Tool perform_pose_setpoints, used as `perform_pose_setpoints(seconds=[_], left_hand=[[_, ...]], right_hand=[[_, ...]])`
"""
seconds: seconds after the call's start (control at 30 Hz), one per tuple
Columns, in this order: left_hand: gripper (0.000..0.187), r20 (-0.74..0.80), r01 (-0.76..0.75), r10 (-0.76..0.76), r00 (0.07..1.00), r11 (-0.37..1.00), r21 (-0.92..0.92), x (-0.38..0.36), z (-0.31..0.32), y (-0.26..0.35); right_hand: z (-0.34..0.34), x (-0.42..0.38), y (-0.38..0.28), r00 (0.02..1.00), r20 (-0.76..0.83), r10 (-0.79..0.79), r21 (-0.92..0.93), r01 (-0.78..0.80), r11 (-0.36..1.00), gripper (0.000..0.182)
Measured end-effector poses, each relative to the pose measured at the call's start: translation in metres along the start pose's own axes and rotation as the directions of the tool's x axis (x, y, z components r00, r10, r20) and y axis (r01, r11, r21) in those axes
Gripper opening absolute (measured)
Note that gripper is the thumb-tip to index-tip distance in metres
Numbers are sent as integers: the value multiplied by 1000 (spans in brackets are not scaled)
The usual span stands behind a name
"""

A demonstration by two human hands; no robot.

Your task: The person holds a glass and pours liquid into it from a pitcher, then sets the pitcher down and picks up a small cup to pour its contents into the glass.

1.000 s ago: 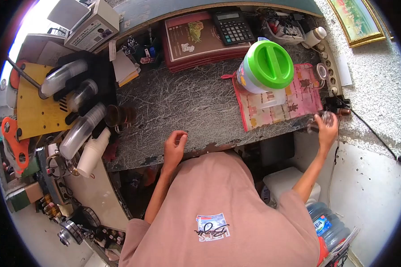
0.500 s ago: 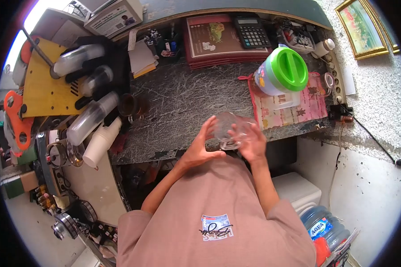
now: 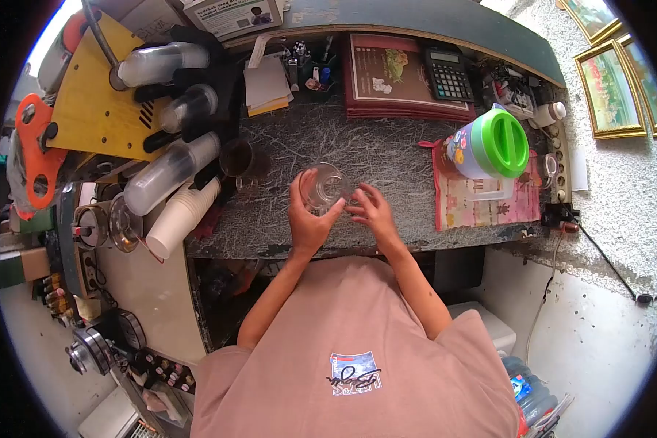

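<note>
A clear glass (image 3: 327,186) is over the dark scratched counter, its round base and rim seen from above. My left hand (image 3: 310,219) curls about its left side, thumb at the front and fingers behind. Just off the glass's right side, my right hand (image 3: 373,213) has its fingers spread and bent, holding nothing. To the left on the counter stands a dark brown glass jug (image 3: 237,157).
A green-lidded pitcher (image 3: 504,144) stands on a pink cloth (image 3: 456,204) at the right. Burgundy menus (image 3: 372,77) and a calculator (image 3: 447,75) lie at the back. Plastic cup stacks (image 3: 171,175) and paper cups (image 3: 182,219) jut from the left.
Both hands have moved left and farther over the counter with the glass. The glass is tipped differently, and my right hand has come away from its side. The view has shifted.
</note>
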State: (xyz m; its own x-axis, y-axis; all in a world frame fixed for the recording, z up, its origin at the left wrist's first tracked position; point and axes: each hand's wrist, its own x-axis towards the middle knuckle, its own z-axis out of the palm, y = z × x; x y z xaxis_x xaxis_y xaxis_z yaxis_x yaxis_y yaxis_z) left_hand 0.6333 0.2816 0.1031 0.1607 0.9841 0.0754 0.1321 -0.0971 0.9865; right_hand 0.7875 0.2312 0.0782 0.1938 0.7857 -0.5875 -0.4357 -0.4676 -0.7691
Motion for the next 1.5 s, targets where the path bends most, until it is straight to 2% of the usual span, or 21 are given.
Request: perform_pose_setpoints(seconds=[0.1,0.23,0.3,0.33,0.4,0.5,0.53,0.57,0.63,0.67,0.73,0.77,0.83,0.93,0.97,1.03,1.1,1.17,1.23,1.33,1.5], left_hand=[[77,-8,11,-10,1000,998,66,9,1,-2],[77,-10,-16,18,1000,990,143,17,3,-6],[78,-14,-19,22,1000,986,166,20,3,-8],[78,-22,-24,29,999,981,191,21,4,-8],[78,-22,-16,21,1000,981,195,21,5,-10],[79,-23,-16,21,1000,976,218,22,6,-16],[79,-26,-17,23,999,972,235,22,6,-18],[79,-28,-14,21,999,972,236,21,6,-18],[80,-28,-23,30,999,977,213,21,5,-19],[80,-36,-18,26,999,977,214,21,5,-20],[80,-30,-3,8,1000,987,161,22,6,-24],[80,-40,5,2,999,987,162,21,5,-25],[81,-35,-23,30,999,978,206,22,7,-26],[83,-31,1,6,1000,971,238,22,7,-23],[83,-44,4,6,999,972,235,21,9,-21],[78,-165,-106,149,975,964,243,19,11,-15],[69,-203,-107,152,967,970,216,12,4,-12],[61,-227,-108,148,963,978,178,1,-3,-15],[35,-11,-26,30,1000,969,247,-8,-16,-24],[19,39,-64,60,997,991,116,-13,-10,-29],[22,102,-52,54,993,998,-23,-16,-5,-43]], right_hand=[[-33,-18,-5,932,-237,-274,-171,238,956,40],[-84,-50,-19,558,-510,-655,-436,489,756,28],[-112,-64,-29,308,-534,-788,-659,432,616,29],[-122,-68,-37,305,-536,-787,-661,429,616,29],[-138,-72,-56,55,-509,-859,-823,260,505,32],[-151,-62,-83,65,-528,-847,-782,352,515,37],[-162,-58,-87,142,-530,-836,-766,344,544,41],[-171,-55,-92,144,-529,-836,-766,344,544,41],[-177,-50,-103,380,-514,-769,-573,515,638,44],[-175,-45,-105,387,-508,-770,-573,515,637,44],[-165,-35,-112,398,-610,-685,-328,660,676,44],[-164,-31,-114,408,-602,-686,-328,658,678,44],[-167,-27,-118,532,-556,-639,-94,723,684,40],[-169,-20,-118,526,-579,-623,-48,741,670,36],[-171,-18,-120,531,-568,-629,-49,741,670,36],[-156,-15,-134,434,-667,-605,-109,747,656,35],[-147,-27,-143,431,-638,-638,-177,724,666,36],[-151,-37,-150,486,-449,-750,-278,722,634,38],[-149,-48,-161,527,-367,-767,-297,715,633,41],[-137,-59,-177,590,-233,-773,-365,684,632,39],[-75,-82,-207,798,-3,-602,-641,461,613,45]])
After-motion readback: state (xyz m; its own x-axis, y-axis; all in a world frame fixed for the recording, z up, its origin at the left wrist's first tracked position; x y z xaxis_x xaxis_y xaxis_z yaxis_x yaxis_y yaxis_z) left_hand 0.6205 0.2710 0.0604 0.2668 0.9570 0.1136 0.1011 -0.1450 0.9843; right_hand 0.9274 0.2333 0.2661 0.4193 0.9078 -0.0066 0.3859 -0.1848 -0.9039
